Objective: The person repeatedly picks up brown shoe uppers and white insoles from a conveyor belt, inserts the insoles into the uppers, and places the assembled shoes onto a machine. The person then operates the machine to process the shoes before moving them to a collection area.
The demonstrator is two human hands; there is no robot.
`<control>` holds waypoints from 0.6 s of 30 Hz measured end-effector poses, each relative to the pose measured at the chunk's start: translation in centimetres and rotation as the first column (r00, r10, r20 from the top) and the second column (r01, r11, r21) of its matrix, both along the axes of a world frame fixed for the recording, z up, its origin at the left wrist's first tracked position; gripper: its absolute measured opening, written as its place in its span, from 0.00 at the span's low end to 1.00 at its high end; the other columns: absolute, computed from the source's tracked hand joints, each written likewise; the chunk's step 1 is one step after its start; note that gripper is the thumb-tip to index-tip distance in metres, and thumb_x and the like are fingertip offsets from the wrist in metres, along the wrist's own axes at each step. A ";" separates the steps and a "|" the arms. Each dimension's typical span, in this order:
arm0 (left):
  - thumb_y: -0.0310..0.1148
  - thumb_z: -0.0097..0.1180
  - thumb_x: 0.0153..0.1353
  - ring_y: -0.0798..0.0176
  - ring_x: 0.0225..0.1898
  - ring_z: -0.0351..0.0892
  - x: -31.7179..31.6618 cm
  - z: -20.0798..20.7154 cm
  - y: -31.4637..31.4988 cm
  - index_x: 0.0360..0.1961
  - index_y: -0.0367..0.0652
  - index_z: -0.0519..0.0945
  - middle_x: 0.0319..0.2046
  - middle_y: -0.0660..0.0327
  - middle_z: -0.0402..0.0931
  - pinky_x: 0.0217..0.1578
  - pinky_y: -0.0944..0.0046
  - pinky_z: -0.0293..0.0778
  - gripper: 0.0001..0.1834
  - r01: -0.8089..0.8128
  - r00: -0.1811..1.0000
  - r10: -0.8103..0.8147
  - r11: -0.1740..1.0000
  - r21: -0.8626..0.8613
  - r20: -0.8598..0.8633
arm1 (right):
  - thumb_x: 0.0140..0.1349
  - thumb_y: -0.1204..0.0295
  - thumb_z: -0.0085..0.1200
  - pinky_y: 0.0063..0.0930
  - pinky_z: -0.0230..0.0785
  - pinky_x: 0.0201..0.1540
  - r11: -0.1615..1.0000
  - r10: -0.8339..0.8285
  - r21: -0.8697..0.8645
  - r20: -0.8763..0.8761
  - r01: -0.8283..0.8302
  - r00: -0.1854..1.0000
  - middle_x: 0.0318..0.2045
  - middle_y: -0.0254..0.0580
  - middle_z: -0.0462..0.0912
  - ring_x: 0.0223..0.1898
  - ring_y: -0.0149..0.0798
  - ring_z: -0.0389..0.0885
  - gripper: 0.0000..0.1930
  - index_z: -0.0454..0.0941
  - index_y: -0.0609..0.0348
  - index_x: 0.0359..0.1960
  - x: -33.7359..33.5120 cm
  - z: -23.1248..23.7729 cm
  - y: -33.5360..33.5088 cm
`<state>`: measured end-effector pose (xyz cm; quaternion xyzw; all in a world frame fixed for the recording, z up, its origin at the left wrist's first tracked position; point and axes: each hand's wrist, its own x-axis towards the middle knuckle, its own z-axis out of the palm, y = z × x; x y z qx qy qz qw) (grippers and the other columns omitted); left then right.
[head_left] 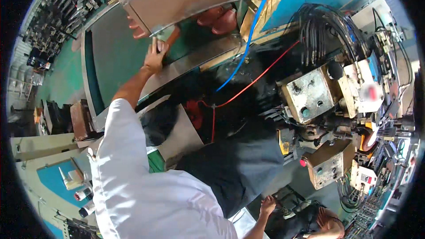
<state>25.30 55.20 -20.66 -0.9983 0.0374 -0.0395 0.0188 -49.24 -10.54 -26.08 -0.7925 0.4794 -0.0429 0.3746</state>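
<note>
My left hand (155,56) reaches forward at the end of a bare forearm, below a white sleeve (121,132). It is closed near the lower edge of a pale metal cabinet (177,0), above a grey-green worktop (117,48). A small dark part shows between its fingers, too small to name. A brown, arm-like shape (174,36) lies just beyond; I cannot tell whether it is a reflection. Low in the picture, my right hand (268,204) has its fingers curled, and what they hold, if anything, is hidden.
A blue hose (254,26) and a red cord (265,71) cross a dark gap. Machine control boxes (312,95) with black cables (318,31) stand on the right. Reddish rounded objects (223,21) lie under the cabinet. Another person (327,223) is at the lower right.
</note>
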 end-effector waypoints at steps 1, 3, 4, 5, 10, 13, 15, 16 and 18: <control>0.33 0.65 0.62 0.20 0.77 0.54 0.6 -1.5 1.9 0.83 0.79 0.53 0.82 0.35 0.39 0.71 0.35 0.68 0.52 0.055 0.997 -0.063 0.986 0.155 0.043 | 0.73 0.72 0.53 0.34 0.70 0.22 1.000 0.016 0.018 -0.017 -0.016 1.000 0.30 0.43 0.85 0.23 0.38 0.83 0.10 0.85 0.65 0.43 1.1 0.8 0.2; 0.29 0.56 0.69 0.24 0.79 0.50 2.6 -1.7 -0.4 0.81 0.79 0.59 0.85 0.46 0.33 0.71 0.34 0.68 0.43 0.086 0.996 -0.085 0.996 0.032 -0.019 | 0.72 0.74 0.54 0.32 0.69 0.21 0.994 -0.066 0.083 -0.015 0.067 0.998 0.30 0.42 0.85 0.23 0.37 0.82 0.10 0.84 0.67 0.47 0.7 3.9 -0.1; 0.29 0.53 0.71 0.24 0.79 0.50 4.3 0.0 -3.3 0.81 0.79 0.60 0.85 0.47 0.32 0.71 0.34 0.68 0.41 0.103 0.991 -0.103 0.995 -0.013 -0.087 | 0.72 0.74 0.54 0.32 0.69 0.20 0.977 -0.154 0.154 0.025 0.149 0.988 0.31 0.43 0.84 0.24 0.38 0.83 0.11 0.82 0.69 0.49 0.2 4.7 0.1; 0.29 0.51 0.73 0.24 0.79 0.50 4.6 0.7 -3.5 0.80 0.79 0.61 0.86 0.49 0.31 0.71 0.33 0.68 0.39 0.083 0.983 -0.087 0.996 -0.034 -0.164 | 0.71 0.74 0.55 0.32 0.70 0.20 0.950 -0.209 0.247 0.053 0.190 0.977 0.31 0.44 0.84 0.24 0.38 0.83 0.13 0.81 0.71 0.52 0.7 5.5 -0.2; 0.38 0.43 0.81 0.21 0.72 0.62 8.1 -2.8 5.4 0.79 0.96 0.54 0.86 0.52 0.25 0.60 0.32 0.77 0.36 -0.100 0.962 0.134 0.984 0.147 -0.238 | 0.73 0.70 0.55 0.39 0.82 0.29 0.969 -0.038 0.241 -0.087 0.058 0.995 0.40 0.47 0.86 0.31 0.49 0.90 0.20 0.79 0.70 0.61 7.9 7.5 -2.1; 0.38 0.45 0.80 0.24 0.63 0.75 11.3 -2.3 3.6 0.79 1.02 0.50 0.87 0.52 0.24 0.49 0.33 0.83 0.38 -0.030 0.955 0.086 0.980 0.198 -0.283 | 0.74 0.68 0.56 0.38 0.81 0.28 0.995 0.069 0.080 -0.189 -0.055 0.979 0.41 0.45 0.86 0.30 0.48 0.90 0.19 0.80 0.68 0.61 11.4 10.7 0.3; 0.34 0.49 0.76 0.28 0.54 0.78 11.9 -2.6 4.2 0.80 0.99 0.48 0.87 0.52 0.25 0.39 0.38 0.84 0.44 -0.056 0.959 0.140 0.946 0.321 -0.245 | 0.75 0.70 0.57 0.34 0.78 0.26 0.968 -0.121 0.208 -0.096 0.139 0.988 0.41 0.43 0.85 0.29 0.43 0.88 0.16 0.80 0.66 0.59 13.2 11.5 -0.4; 0.32 0.50 0.75 0.28 0.53 0.79 12.4 -1.8 2.3 0.80 0.99 0.49 0.87 0.53 0.25 0.39 0.39 0.84 0.45 -0.078 0.949 0.135 0.976 0.202 -0.285 | 0.75 0.71 0.58 0.33 0.78 0.26 0.919 -0.283 0.282 -0.016 0.276 0.959 0.41 0.43 0.85 0.29 0.41 0.87 0.15 0.80 0.66 0.58 10.8 12.1 -2.5; 0.30 0.50 0.73 0.29 0.52 0.79 13.4 -2.2 5.6 0.80 0.99 0.49 0.87 0.53 0.25 0.39 0.41 0.84 0.47 -0.070 0.985 0.112 0.952 0.297 -0.129 | 0.74 0.72 0.60 0.31 0.77 0.26 0.990 -0.015 0.140 -0.085 0.027 0.996 0.38 0.42 0.85 0.28 0.39 0.86 0.15 0.80 0.66 0.58 14.4 11.5 -1.7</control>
